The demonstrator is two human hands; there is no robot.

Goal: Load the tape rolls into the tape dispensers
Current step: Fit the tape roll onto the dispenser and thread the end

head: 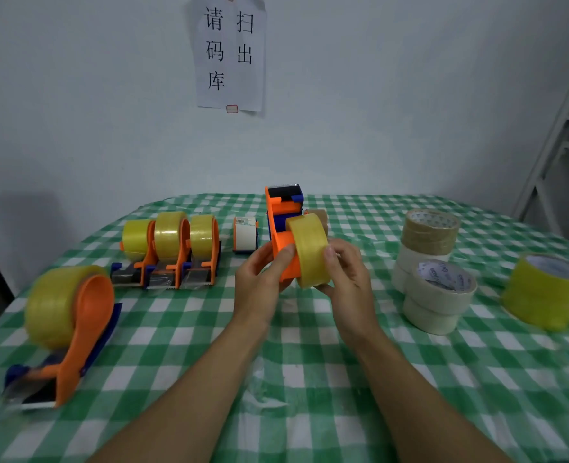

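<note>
**Step in hand:** seating a roll on a dispenser, held in the air above the worktop (310, 389).

**Left hand** (259, 277): its grip is wrapped round the lower body of the orange dispenser (278, 228), thumb on the near face. The cutter end points up and away from this grip.

**Right hand** (346, 279): grip narrow, thumb and fingers pinching the yellow tape roll (310, 252) by its outer band.

**The roll:** it sits between the two grips, touching the dispenser's side plate. The roll hides the hub, so I cannot tell whether the core is on it yet.

**Left of the left grip, well apart:**
- three loaded dispensers (171, 252) in a row
- farther left and nearer the camera, a fourth loaded dispenser (72, 315) lying on the cloth

**Just beyond the left grip:** a small dispenser with a white roll (245, 233).

**Right of the right grip, well apart:**
- a brown roll (428, 233) on top of white ones
- a stack of white rolls (440, 295)
- farthest out, a yellow stack (545, 292)

**Progress (judgement):** probably well along, with several dispensers filled and spare rolls waiting.

**Next move (judgement):**
- Push the roll square onto the hub until it sits flush, with the left grip bracing the body against the push.
- Find the free end and lead it up to the toothed blade.
- Check the winding direction first; it cannot be read from here.
</note>
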